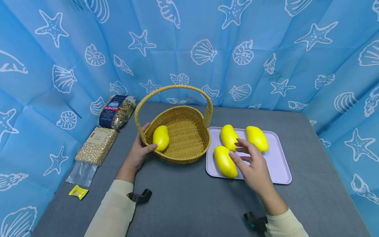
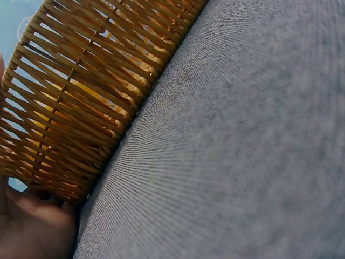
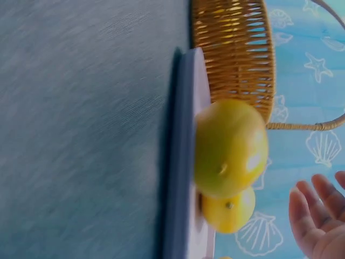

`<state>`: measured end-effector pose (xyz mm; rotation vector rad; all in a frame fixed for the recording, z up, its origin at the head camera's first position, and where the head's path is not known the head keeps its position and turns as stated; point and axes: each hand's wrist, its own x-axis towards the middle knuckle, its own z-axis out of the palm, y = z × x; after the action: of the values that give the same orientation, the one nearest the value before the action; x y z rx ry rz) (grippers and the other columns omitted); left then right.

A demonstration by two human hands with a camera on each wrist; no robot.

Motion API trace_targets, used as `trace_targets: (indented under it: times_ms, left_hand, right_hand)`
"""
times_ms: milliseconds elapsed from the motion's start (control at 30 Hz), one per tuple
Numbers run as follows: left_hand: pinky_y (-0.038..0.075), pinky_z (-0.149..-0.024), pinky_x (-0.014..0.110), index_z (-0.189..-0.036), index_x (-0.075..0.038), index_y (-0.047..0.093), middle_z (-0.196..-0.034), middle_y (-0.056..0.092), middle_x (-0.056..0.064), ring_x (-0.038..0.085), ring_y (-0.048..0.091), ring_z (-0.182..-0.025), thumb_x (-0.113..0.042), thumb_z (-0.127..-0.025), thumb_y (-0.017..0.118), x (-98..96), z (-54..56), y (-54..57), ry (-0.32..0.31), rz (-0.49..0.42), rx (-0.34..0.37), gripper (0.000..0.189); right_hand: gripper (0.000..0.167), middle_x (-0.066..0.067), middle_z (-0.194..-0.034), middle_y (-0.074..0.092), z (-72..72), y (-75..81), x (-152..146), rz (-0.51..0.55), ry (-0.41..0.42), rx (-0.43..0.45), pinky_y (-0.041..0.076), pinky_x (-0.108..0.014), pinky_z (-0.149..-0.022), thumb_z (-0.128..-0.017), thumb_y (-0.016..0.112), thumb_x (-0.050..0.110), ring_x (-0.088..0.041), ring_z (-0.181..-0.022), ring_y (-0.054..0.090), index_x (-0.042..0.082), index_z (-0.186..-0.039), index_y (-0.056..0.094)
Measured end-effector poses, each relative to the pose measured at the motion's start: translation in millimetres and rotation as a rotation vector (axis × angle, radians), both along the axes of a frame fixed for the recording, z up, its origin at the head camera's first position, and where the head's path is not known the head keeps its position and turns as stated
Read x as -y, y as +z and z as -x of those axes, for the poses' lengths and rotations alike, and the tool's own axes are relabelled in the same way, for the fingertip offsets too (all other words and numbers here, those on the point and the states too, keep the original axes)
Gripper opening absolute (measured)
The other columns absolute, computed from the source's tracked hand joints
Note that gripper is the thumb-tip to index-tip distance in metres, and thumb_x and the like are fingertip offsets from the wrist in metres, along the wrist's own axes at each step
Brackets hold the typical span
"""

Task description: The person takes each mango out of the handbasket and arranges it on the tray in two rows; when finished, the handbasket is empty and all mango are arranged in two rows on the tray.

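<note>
My left hand [image 1: 138, 154] holds the left side of a wicker basket [image 1: 186, 133], thumb over the rim and fingers along the outer wall. Inside the basket, at the left, lies one yellow mango [image 1: 161, 138]. Three more mangoes lie on a pale purple tray [image 1: 276, 161]: a near one [image 1: 225, 162], one behind it [image 1: 229, 135] and one at the back right [image 1: 257, 138]. Over the tray, my right hand [image 1: 253, 168] has its fingers spread and slightly bent beside the near mango. In the right wrist view a gap shows between fingers [image 3: 323, 202] and mangoes.
The basket's tall arched handle [image 1: 177, 87] rises above its rim. Along the left stand a dark-labelled AGNESI bag [image 1: 113, 112], a clear bag of grains [image 1: 97, 146] and a small yellow wrapped packet [image 1: 78, 192]. A blue seashell-print curtain [image 1: 204, 65] borders the grey table.
</note>
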<state>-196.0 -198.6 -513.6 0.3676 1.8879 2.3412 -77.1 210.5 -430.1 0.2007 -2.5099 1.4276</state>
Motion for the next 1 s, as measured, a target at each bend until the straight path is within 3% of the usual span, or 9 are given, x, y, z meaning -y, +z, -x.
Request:
trace_targets:
  times_ms: [100,267,400,600,800,1000]
  left_hand:
    - [0.045,-0.108,0.031,-0.175,-0.024,0.026,-0.173,0.031,0.012,0.028,0.041,-0.146,0.007,-0.101,0.070,0.1,-0.2,0.0,0.001,-0.006,0.001,0.091]
    - [0.045,-0.109,0.031,-0.174,-0.024,0.026,-0.172,0.032,0.012,0.029,0.041,-0.146,0.008,-0.100,0.068,-0.1,-0.8,0.8,0.004,-0.003,0.002,0.091]
    - [0.043,-0.110,0.030,-0.175,-0.022,0.025,-0.173,0.031,0.013,0.028,0.041,-0.146,0.007,-0.100,0.069,0.0,-1.2,1.0,0.002,0.001,0.002,0.092]
    - [0.043,-0.110,0.031,-0.175,-0.020,0.024,-0.173,0.030,0.013,0.029,0.040,-0.147,0.011,-0.098,0.067,0.3,-0.2,0.8,-0.004,-0.012,-0.008,0.093]
    - [0.043,-0.110,0.030,-0.175,-0.018,0.022,-0.174,0.029,0.014,0.029,0.039,-0.148,0.016,-0.096,0.067,0.6,0.1,0.0,-0.005,-0.027,-0.010,0.097]
    - [0.043,-0.110,0.030,-0.175,-0.019,0.022,-0.174,0.029,0.013,0.028,0.039,-0.148,0.019,-0.094,0.065,-0.4,-0.1,1.1,-0.004,-0.021,-0.016,0.100]
  right_hand:
    - [0.053,-0.017,-0.147,0.059,2.8,3.6,2.0,0.122,0.083,0.025,0.049,-0.019,-0.097,-0.110,0.067,0.016,-0.037,-0.128,0.059,0.000,-0.158,0.049]
    - [0.048,-0.025,-0.149,0.053,8.0,8.8,6.7,0.334,0.253,0.084,0.055,-0.031,-0.097,-0.116,0.048,0.012,-0.043,-0.129,0.057,-0.004,-0.160,0.041]
    - [0.049,-0.027,-0.151,0.051,12.8,13.7,15.6,0.427,0.351,0.102,0.056,-0.035,-0.099,-0.118,0.040,0.018,-0.040,-0.132,0.057,-0.003,-0.162,0.038]
    - [0.056,-0.025,-0.153,0.049,20.6,16.2,35.7,0.491,0.433,0.152,0.055,-0.037,-0.101,-0.118,0.037,0.028,-0.045,-0.136,0.054,-0.003,-0.165,0.035]
    - [0.065,-0.025,-0.155,0.046,31.1,11.8,60.4,0.515,0.520,0.188,0.054,-0.041,-0.102,-0.117,0.042,0.040,-0.041,-0.138,0.052,-0.004,-0.165,0.033]
    - [0.069,-0.027,-0.155,0.047,41.6,9.5,84.7,0.514,0.542,0.238,0.052,-0.049,-0.106,-0.116,0.044,0.049,-0.044,-0.141,0.051,0.000,-0.164,0.036]
